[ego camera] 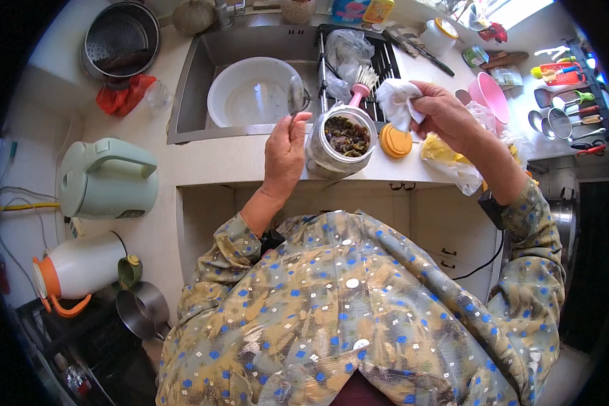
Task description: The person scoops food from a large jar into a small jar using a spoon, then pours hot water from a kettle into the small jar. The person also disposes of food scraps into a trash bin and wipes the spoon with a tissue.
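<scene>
My left hand (285, 155) grips the handle of a metal spoon (295, 94), its bowl raised over the edge of the sink. Just right of that hand, a wide-mouthed transparent jar (330, 161) stands uncapped on the counter's front edge. Dark, chopped leafy food (347, 136) shows inside it. Pinched in my right hand (444, 114) is a crumpled white tissue or cloth (398, 101), held above a yellow-orange lid (396, 141) on the counter. Beneath my right forearm lies a plastic bag (459, 170) with something yellow in it.
A white basin (256, 63) with some water sits in the steel sink (195, 91). A pink-handled brush (360, 91) rests on the black rack (383, 66) behind the jar. The green electric kettle (109, 177) stands at left, a pink bowl (489, 96) at right.
</scene>
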The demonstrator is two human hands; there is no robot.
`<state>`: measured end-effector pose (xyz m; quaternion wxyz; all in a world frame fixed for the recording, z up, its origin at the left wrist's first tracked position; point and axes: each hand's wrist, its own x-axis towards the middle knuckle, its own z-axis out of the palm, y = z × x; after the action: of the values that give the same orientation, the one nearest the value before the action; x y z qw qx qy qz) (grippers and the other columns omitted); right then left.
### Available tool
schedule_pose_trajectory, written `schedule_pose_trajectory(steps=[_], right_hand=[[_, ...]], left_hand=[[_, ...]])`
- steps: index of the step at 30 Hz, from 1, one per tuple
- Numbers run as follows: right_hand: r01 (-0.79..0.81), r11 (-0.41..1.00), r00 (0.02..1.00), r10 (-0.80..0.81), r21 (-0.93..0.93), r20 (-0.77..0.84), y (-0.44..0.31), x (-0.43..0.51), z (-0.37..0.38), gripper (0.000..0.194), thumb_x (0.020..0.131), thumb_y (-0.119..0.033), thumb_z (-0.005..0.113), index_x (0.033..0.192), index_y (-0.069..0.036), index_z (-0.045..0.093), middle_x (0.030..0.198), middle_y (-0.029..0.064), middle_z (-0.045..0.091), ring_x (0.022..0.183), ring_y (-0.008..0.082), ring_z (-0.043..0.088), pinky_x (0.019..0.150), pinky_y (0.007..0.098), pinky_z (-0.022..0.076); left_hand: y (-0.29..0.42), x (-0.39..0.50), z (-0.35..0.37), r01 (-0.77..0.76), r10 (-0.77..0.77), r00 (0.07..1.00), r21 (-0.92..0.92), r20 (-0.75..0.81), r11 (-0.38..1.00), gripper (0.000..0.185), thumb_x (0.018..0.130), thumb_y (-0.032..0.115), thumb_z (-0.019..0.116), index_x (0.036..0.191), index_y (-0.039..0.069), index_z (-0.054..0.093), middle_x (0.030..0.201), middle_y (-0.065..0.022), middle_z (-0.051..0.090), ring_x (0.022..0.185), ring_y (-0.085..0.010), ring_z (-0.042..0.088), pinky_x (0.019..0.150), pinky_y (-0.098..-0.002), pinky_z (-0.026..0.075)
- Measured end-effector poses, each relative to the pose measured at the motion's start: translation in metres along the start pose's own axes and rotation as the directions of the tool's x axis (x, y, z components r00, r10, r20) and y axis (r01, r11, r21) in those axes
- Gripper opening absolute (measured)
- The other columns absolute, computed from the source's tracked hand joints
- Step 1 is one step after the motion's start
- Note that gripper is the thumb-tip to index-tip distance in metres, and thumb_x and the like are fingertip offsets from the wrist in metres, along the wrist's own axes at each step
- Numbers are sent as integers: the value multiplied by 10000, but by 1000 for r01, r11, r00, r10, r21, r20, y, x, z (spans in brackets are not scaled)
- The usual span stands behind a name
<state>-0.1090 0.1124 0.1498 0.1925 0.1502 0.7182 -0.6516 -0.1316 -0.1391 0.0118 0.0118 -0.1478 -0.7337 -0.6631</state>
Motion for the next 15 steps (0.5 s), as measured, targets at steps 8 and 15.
schedule_pose_trajectory(steps=[8, 15], right_hand=[[453, -531, 510, -504, -716, 697, -1, -6, -3, 305, 727, -101, 569, 1029, -54, 567, 1021, 83, 516, 928, 211, 542, 752, 312, 487], [624, -734, 265, -124, -268, 956, 0, 26, 33, 413, 697, -178, 588, 1101, -91, 587, 1159, -23, 507, 962, 153, 469, 720, 275, 448]], left_hand=[[24, 1, 12, 137, -149, 983, 111, 104, 984, 376, 826, 290, 615, 1077, 13, 575, 602, -57, 514, 545, -168, 501, 550, -310, 425], [29, 2, 13, 120, -133, 987, 139, 90, 983, 295, 853, 281, 540, 1029, 52, 602, 656, -135, 606, 594, -262, 596, 562, -353, 441]])
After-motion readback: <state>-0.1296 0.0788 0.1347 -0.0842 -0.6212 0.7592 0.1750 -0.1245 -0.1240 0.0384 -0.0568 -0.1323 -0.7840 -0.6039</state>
